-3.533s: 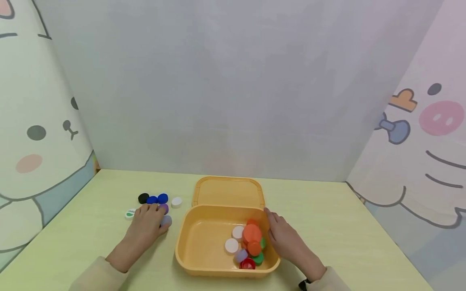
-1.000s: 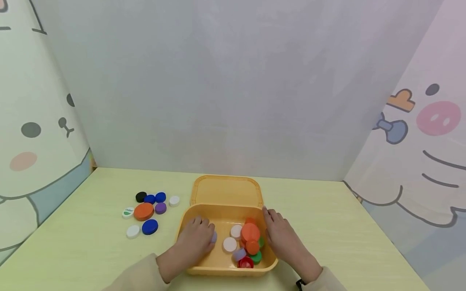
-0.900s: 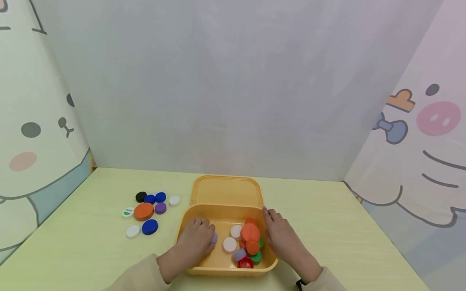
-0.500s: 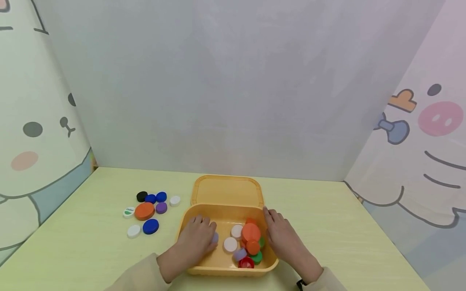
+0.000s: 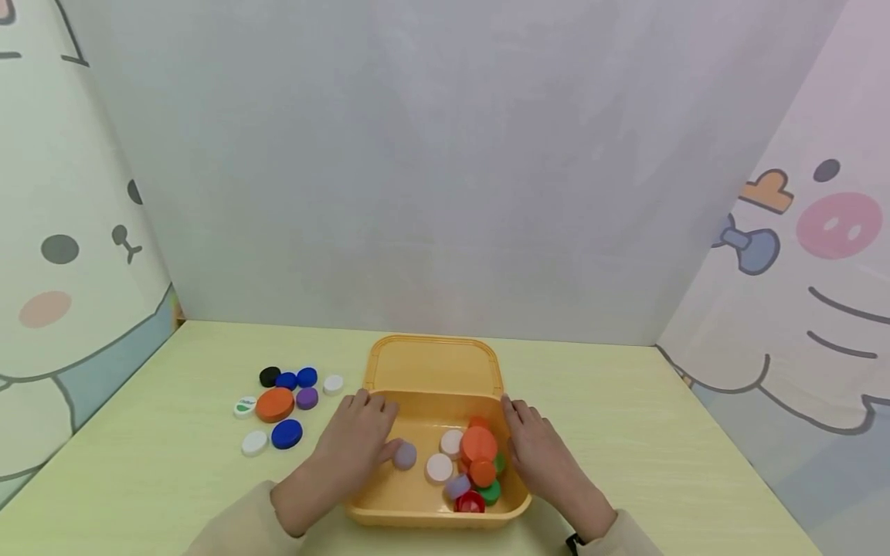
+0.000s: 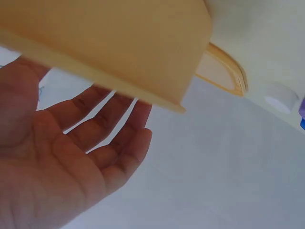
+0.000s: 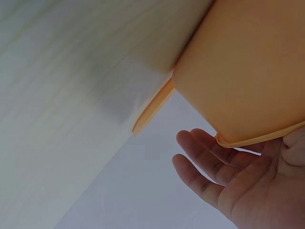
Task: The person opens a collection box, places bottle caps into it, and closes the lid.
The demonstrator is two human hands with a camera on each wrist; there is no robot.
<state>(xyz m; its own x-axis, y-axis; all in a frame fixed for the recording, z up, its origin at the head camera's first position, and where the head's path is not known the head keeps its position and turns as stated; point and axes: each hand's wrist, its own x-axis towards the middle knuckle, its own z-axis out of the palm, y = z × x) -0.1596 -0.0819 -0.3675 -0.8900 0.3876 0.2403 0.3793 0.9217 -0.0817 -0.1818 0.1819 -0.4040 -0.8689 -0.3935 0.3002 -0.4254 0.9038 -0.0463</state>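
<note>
My left hand (image 5: 351, 442) is over the left rim of the yellow plastic box (image 5: 417, 519), its thumb inside beside a pale purple bottle cap (image 5: 405, 455) on the floor of the box. In the left wrist view nothing sits between the loosely bent fingers (image 6: 97, 129) near the rim. At the box's right side, my right hand (image 5: 545, 455) rests against the rim with relaxed fingers, as the right wrist view also shows. A pile inside the box includes a white cap (image 5: 439, 469), a big orange cap (image 5: 478, 445), a green cap (image 5: 490, 493) and a red cap (image 5: 470, 502).
Left of the box, several caps lie on the pale table (image 5: 660, 432), among them an orange cap (image 5: 275, 404), a blue cap (image 5: 287, 433), a purple cap (image 5: 307, 398) and a black cap (image 5: 270, 377). Behind the box lies its yellow lid (image 5: 434, 363).
The left hand carried the pale purple cap from the table into the box, let it go, and has shifted back left to the rim. The right hand has stayed at its rim.
</note>
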